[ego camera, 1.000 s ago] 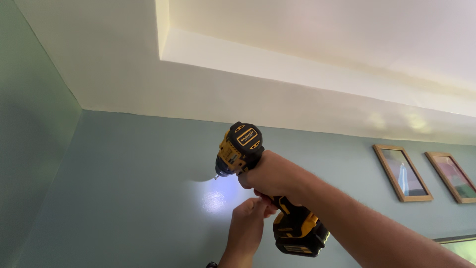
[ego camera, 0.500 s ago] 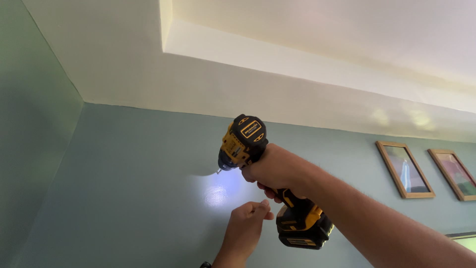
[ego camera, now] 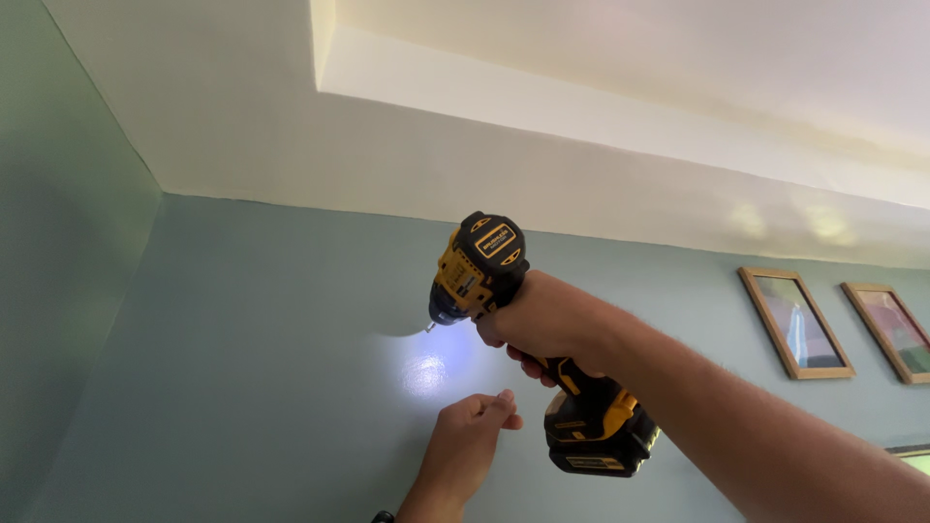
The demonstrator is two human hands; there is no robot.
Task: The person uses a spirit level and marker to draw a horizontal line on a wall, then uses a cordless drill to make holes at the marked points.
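1. The blue-green wall fills the lower half of the view and meets a second, greener wall at the left corner.
2. A cream ceiling soffit runs above the wall's top edge, stepping up to a paler recessed ceiling.
3. The right hand is closed fully around the grip of a yellow-and-black cordless drill, held raised with its nose pointed at the wall, near the middle of the wall's width and below the soffit line. A black-and-yellow oval label sits on the drill's rear cap.
4. The drill's black battery pack hangs below the hand, with a yellow rectangular label strip on its lower face.
5. Two wood-framed pictures hang by the wall's right edge, side by side.
6. The left hand is loosely curled, holding nothing visible, fingertips up just beneath the drill's nose.
7. A bright white light spot from the drill lies on the wall beside that hand.
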